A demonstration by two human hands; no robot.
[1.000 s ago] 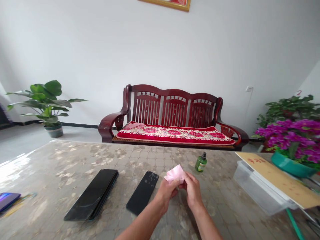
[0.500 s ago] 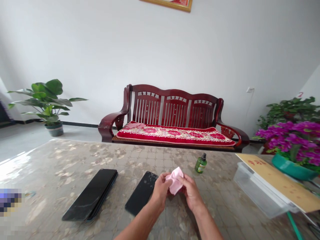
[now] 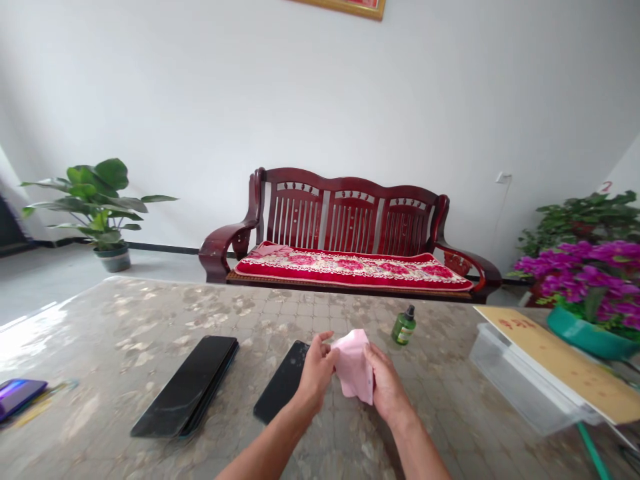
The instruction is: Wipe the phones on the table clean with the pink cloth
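A small pink cloth (image 3: 354, 365) is stretched between my two hands above the table. My left hand (image 3: 318, 367) pinches its left edge, with the index finger sticking out. On the other side, my right hand (image 3: 384, 375) grips the right edge between thumb and fingers. Beneath and left of my left hand lies a black phone (image 3: 281, 383) with spots on its upper part, partly hidden by that hand and forearm. A green spray bottle (image 3: 404, 325) with a black top stands beyond my right hand.
Several stacked black phones (image 3: 187, 387) lie on the left of the table (image 3: 120, 327). A purple object (image 3: 20, 397) is at the far left. On the right, cardboard (image 3: 555, 360) covers a clear plastic box (image 3: 520, 387) near a teal flowerpot (image 3: 590, 337). Behind stands a wooden bench (image 3: 350, 220).
The pink cloth was bunched up and is now spread wider and hangs lower. My hands have moved slightly apart, and my left index finger has lifted away from the cloth.
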